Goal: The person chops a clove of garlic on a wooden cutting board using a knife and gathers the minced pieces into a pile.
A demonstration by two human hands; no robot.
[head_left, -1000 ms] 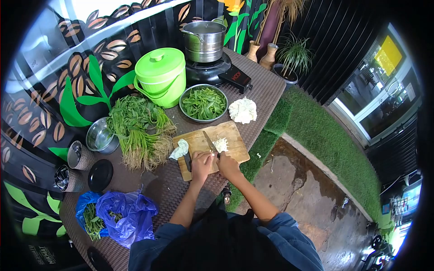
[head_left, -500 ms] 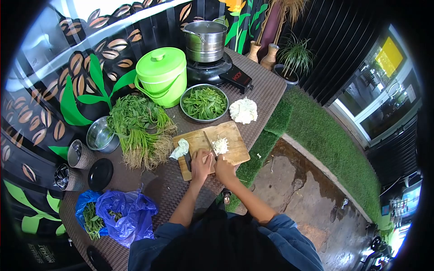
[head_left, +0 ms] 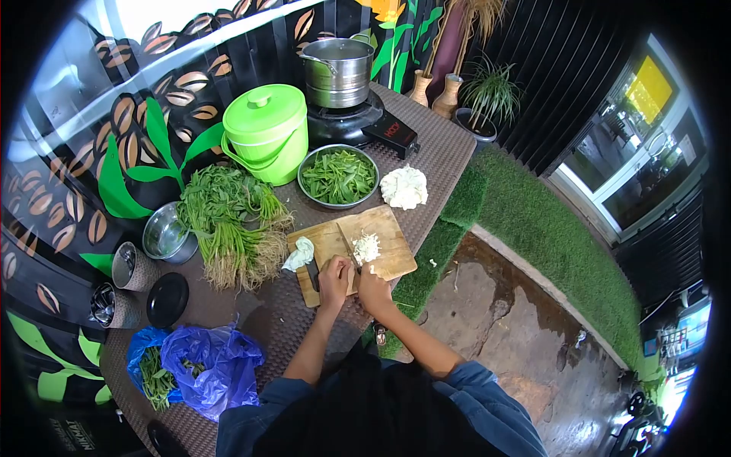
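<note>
My right hand [head_left: 373, 286] grips the handle of a knife [head_left: 347, 241] whose blade lies across the wooden cutting board [head_left: 396, 232]. My left hand [head_left: 335, 276] is curled right beside the blade, pressing a small white vegetable piece down on the board; my fingers mostly hide it. A pile of chopped white bits [head_left: 367, 247] sits just right of the blade. On the board's left end lie a pale green-white scrap [head_left: 300, 254] and a dark-handled tool [head_left: 313, 273].
Behind the board stand a cauliflower [head_left: 403, 186], a steel bowl of green leaves [head_left: 339, 177], a green lidded bucket [head_left: 266, 133] and a pot [head_left: 336, 72] on a stove [head_left: 358, 122]. To the left are a bunch of leafy greens [head_left: 228, 221], a steel bowl [head_left: 164, 236], a black lid [head_left: 167, 298] and blue bags [head_left: 205, 362].
The knife has drawn back toward me and both hands have closed together at the board's near edge. The whole view has shifted slightly left.
</note>
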